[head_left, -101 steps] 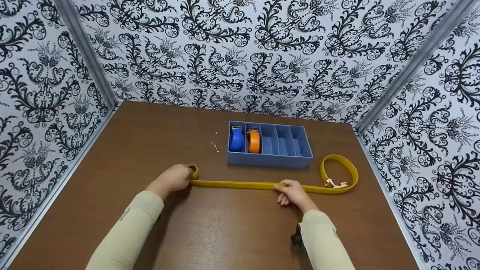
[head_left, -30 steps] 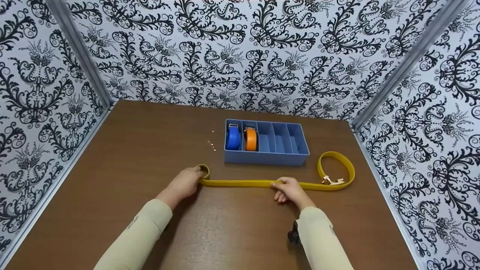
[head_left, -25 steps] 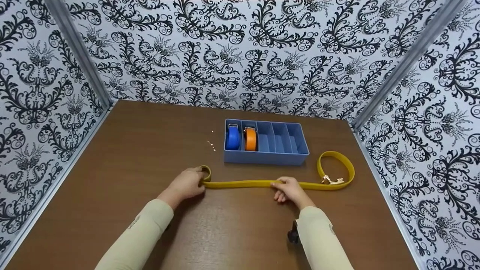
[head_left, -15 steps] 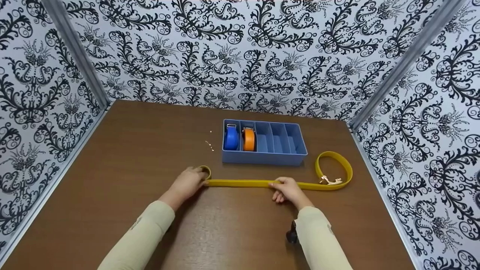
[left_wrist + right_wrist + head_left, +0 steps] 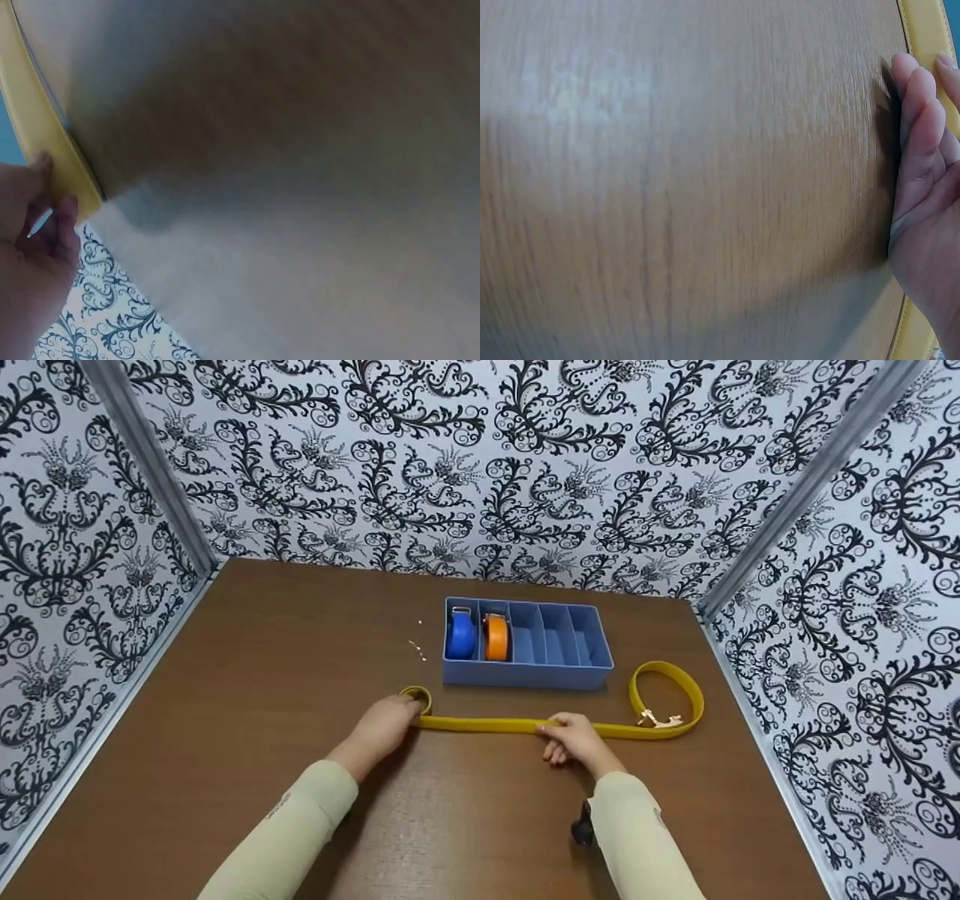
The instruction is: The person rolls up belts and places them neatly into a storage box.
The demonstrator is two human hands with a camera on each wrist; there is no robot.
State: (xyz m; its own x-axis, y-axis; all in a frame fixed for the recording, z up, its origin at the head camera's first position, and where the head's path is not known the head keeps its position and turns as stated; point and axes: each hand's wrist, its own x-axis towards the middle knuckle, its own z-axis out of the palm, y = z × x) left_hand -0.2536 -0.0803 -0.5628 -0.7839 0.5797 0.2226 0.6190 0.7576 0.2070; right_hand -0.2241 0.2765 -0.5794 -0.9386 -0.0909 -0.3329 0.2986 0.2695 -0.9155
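A yellow belt [image 5: 480,724] stretches across the table, standing on its edge. Its left end is coiled into a small roll, which my left hand [image 5: 386,727] grips; the fingers partly hide the coil. In the left wrist view, the thumb and fingers of that hand [image 5: 37,247] pinch the yellow strap [image 5: 49,127]. My right hand [image 5: 576,741] pinches the straight stretch between thumb and fingers, and the strap [image 5: 928,37] passes there in the right wrist view. Beyond the right hand the belt bends into a wide loop, where its gold-coloured buckle [image 5: 660,719] lies.
Behind the belt stands a blue divided box [image 5: 529,675]. A rolled blue belt [image 5: 461,636] sits in its leftmost compartment, a rolled orange belt [image 5: 496,639] in the one beside it. Small shiny specks [image 5: 417,649] lie left of the box. Patterned walls [image 5: 450,472] enclose the brown table [image 5: 300,630].
My left hand has moved to the right with the coiled end, and the straight stretch between the hands is shorter. The right hand keeps its hold in nearly the same place.
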